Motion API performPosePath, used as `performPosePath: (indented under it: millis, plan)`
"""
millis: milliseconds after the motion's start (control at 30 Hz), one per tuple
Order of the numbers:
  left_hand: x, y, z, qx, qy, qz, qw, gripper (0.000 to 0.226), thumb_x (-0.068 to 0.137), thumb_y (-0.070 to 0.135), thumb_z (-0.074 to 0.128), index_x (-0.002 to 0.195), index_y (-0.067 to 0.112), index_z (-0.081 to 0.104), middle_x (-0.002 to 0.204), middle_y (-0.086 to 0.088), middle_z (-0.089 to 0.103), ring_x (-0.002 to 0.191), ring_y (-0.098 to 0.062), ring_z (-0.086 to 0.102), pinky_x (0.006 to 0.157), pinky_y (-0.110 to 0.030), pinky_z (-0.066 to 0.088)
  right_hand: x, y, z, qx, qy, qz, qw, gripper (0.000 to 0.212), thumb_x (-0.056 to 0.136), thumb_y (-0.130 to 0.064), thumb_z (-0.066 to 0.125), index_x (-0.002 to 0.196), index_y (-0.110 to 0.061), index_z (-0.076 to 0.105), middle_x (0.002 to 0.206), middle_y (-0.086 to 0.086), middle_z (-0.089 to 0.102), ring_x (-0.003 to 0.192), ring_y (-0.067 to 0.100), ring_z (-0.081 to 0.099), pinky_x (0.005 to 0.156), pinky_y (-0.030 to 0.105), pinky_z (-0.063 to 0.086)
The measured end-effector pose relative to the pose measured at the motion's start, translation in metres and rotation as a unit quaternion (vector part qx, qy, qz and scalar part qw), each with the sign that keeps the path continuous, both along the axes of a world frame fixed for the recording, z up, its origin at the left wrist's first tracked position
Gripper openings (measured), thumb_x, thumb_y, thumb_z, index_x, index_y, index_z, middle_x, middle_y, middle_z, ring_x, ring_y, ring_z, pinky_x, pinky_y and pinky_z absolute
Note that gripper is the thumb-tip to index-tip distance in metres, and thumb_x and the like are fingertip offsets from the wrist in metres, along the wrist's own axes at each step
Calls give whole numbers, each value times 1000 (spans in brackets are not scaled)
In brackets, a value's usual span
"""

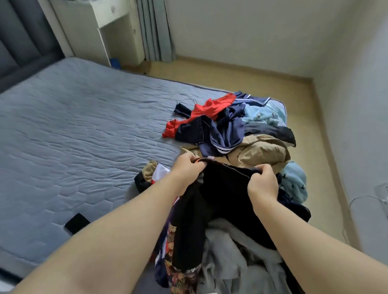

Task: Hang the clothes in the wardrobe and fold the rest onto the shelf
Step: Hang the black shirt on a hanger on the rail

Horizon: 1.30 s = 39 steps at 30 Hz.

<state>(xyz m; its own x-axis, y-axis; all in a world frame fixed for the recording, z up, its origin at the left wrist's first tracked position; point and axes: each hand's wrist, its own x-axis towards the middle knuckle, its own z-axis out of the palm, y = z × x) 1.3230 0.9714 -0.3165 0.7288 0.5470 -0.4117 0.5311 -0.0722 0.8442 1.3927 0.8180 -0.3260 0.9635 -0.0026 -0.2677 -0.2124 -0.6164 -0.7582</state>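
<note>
the left hand (185, 169) is pinching one end of the top edge of the black garment (222, 198), fingers curled over the hem. the cloth is hanging between both hands, above the clothes pile (258, 153) at the right edge of the bed (71, 133). it is looking soft, light and limp, so gripping along that top edge seems best. the right hand (263, 185) is clutching the other end, fingers wrapped round the fabric. its lower part is disappearing into the heap, so i cannot tell what garment it is. no wardrobe is showing.

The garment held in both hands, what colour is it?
The garment is black, clearest in the head view.
</note>
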Motion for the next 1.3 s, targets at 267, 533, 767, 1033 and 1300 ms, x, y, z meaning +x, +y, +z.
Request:
performPosePath:
  millis: [267,533,767,1033,1300]
  plan:
    - [-9,40,158,156,-120,26,980,14,91,27,56,88,14,56,86,-7,59,86,-25,56,76,-34,46,8,43,151,118,-174,33,977,25,90,-3,37,107,-4,56,110,20,58,99,31,49,85,33,35]
    - [-59,64,308,269,-273,101,918,10,91,25,55,86,16,53,76,3,55,75,-15,54,68,-27,43,-25,73,288,288,-299,115,902,24,89,-2,37,100,-13,56,99,7,58,85,20,54,72,27,42]
    - [-142,65,389,359,-273,88,888,13,90,27,59,78,22,55,75,6,58,68,-7,54,58,-20,40,-69,89,360,384,-321,165,850,38,97,-23,39,60,-20,38,57,-6,37,50,10,33,48,25,26]
    - [-239,62,384,343,-182,158,908,15,90,29,60,80,18,60,75,3,61,69,-11,57,61,-22,45,-131,107,362,396,-240,353,813,50,93,-38,50,54,-21,25,32,-12,22,30,7,22,31,11,18]
    - [-396,45,355,315,-106,331,883,18,88,23,62,72,16,57,64,1,54,55,-9,49,51,-20,39,-260,154,333,369,-79,542,751,43,87,-45,58,62,-18,36,55,-1,29,51,16,29,53,28,27]
